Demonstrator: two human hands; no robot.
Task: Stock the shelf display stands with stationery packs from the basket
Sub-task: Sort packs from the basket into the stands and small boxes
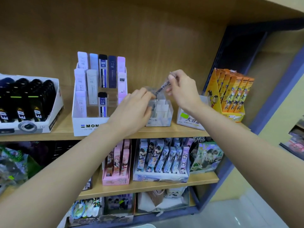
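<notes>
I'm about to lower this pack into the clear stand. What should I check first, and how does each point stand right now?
1. Right hand pinches the clear pack: ok.
2. Left hand grips the clear stand to steady it: ok.
3. Pack lined up over the stand: not ok, it is tilted.
4. Free slot under the pack: cannot tell, the left hand and glare hide it.
5. Stand sits fully on the shelf: ok.
</notes>
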